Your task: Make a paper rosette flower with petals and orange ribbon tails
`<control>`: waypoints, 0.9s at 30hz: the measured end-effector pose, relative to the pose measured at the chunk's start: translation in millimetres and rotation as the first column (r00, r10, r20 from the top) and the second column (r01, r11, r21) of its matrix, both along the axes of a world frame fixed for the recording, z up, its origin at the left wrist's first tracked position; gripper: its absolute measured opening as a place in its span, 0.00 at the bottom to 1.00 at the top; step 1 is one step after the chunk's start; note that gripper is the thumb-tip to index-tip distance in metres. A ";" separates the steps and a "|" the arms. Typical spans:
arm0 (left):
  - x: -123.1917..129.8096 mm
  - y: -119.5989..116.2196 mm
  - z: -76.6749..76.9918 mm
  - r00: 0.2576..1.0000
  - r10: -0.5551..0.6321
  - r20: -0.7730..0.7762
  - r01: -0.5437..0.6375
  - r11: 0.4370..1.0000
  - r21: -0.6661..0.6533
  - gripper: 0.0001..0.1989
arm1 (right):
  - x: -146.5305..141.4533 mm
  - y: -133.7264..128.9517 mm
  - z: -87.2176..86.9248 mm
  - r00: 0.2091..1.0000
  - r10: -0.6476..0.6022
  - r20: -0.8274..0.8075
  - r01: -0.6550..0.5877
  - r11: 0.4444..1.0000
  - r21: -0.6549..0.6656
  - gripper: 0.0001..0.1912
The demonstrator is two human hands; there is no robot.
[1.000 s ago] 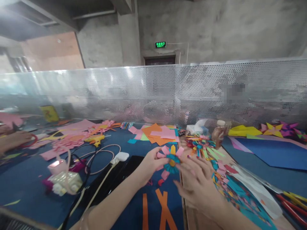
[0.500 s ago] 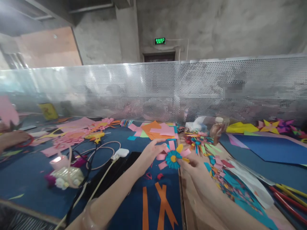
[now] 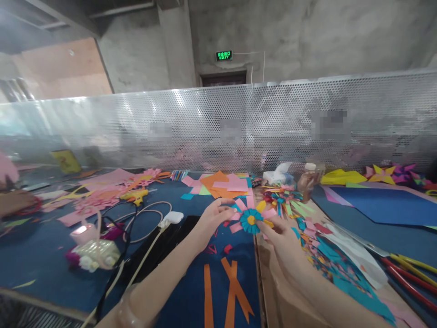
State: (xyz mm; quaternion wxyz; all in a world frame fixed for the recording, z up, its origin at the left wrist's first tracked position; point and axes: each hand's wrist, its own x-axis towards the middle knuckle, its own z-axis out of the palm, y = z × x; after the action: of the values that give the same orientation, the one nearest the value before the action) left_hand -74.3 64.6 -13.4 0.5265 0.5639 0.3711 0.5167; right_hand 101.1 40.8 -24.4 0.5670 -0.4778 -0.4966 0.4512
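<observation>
Covering its edges, fingers [image 3: 267,229] apparently pinch the flower [image 3: 251,220].

"What does the paper flower [image 3: 251,221] look like?"
"A pleated teal rosette [image 3: 245,222] around a yellow centre [image 3: 251,220], with flat pink and yellow petals [image 3: 236,228] sticking out past it."
"And its pose?"
"Held up off the blue table [image 3: 191,296], by that table's right edge, rosette side facing the wearer, petals fanned outward."

The left hand [image 3: 212,220] and right hand [image 3: 282,238] are bare, a translucent bangle [image 3: 125,313] circling the left forearm [image 3: 167,279].
</observation>
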 end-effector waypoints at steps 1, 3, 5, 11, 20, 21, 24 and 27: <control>-0.3 -1.3 1.9 1.000 -0.003 -0.011 0.003 1.000 -0.005 0.17 | 0.1 -0.1 -0.2 1.000 -0.007 0.010 0.007 1.000 0.004 0.19; -0.9 -4.0 5.6 0.999 -0.012 -0.044 0.011 1.000 -0.016 0.17 | 0.4 -0.9 0.8 1.000 -0.012 0.025 0.012 1.000 0.014 0.18; -1.6 -6.0 7.9 0.996 -0.018 -0.082 0.017 1.000 -0.009 0.19 | 0.9 -2.7 3.4 0.999 -0.007 0.037 0.006 1.000 0.020 0.17; -5.9 -4.3 5.5 0.990 -0.045 -0.137 0.050 0.998 0.032 0.20 | 3.1 -5.3 6.1 0.992 0.035 0.124 -0.041 0.998 0.042 0.16; -8.1 -5.2 9.8 0.980 -0.047 -0.193 0.054 0.998 0.030 0.21 | 6.6 -2.2 -0.4 0.964 0.101 0.247 -0.123 0.990 0.074 0.17; -8.7 -5.5 11.0 0.979 -0.051 -0.199 0.057 0.998 0.025 0.21 | 6.5 -3.0 0.1 0.959 0.100 0.264 -0.122 0.990 0.069 0.17; -10.8 -5.4 12.6 0.973 -0.068 -0.220 0.076 0.997 0.028 0.22 | 5.8 -4.9 1.3 0.947 0.112 0.302 -0.149 0.984 0.102 0.16; -12.5 -4.4 12.1 0.965 -0.083 -0.248 0.095 0.995 0.038 0.24 | 5.1 -4.7 1.2 0.936 0.106 0.335 -0.163 0.976 0.146 0.14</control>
State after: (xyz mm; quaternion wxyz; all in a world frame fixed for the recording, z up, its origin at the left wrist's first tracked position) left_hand -86.8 60.1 -1.3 0.4848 0.6527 0.3949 0.4278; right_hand 106.2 36.1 -23.3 0.4840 -0.4599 -0.6517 0.3598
